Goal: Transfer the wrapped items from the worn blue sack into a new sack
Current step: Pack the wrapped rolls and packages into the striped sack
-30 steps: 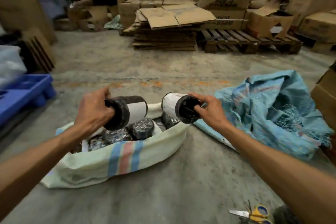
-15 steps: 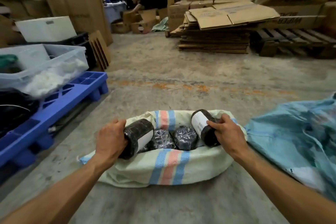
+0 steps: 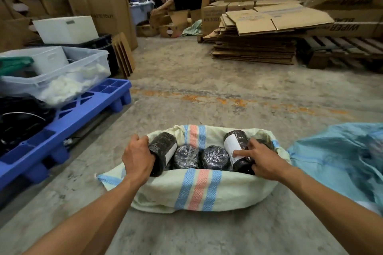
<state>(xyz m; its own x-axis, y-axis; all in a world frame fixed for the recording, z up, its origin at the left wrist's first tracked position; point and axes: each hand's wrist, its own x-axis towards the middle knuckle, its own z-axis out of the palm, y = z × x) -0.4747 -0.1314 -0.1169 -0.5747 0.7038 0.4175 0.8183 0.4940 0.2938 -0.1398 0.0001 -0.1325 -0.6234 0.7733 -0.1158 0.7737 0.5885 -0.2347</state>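
Fingers of the left hand (image 3: 138, 156) curl round a black wrapped roll (image 3: 162, 152) at the nine o'clock end of the striped new sack (image 3: 199, 190), while the right hand (image 3: 263, 161) grips a labelled roll (image 3: 236, 151) at three o'clock with its forefinger laid straight along the label, both forearms reaching in from six o'clock, worn blue sack (image 3: 339, 157) lying just beside.

- the striped sack (image 3: 199, 190) mouth was filled edge to edge by four wrapped rolls (image 3: 215, 157), leaving only narrow gaps.
- bare concrete floor (image 3: 207, 80) lay open beyond the sack.
- a blue pallet (image 3: 87, 109) blocked the left; the blue sack (image 3: 335, 163) crowded the right.
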